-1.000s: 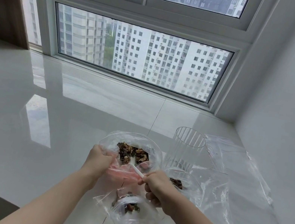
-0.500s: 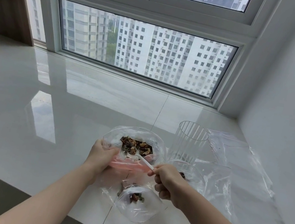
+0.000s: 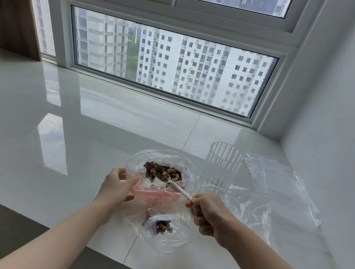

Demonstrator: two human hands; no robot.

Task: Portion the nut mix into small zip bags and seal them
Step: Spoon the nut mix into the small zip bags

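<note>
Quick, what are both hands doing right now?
Left hand: holding the rim of the big clear plastic bag of nut mix.
Right hand: holding the small white plastic spoon.

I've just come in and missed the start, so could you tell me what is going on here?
A person is portioning nut mix. The left hand holds open the large bag of nut mix, while the right hand dips a white spoon into it. A small zip bag nearer the person holds a few nuts, unsealed. A ribbed glass and spare bags lie right.
</note>
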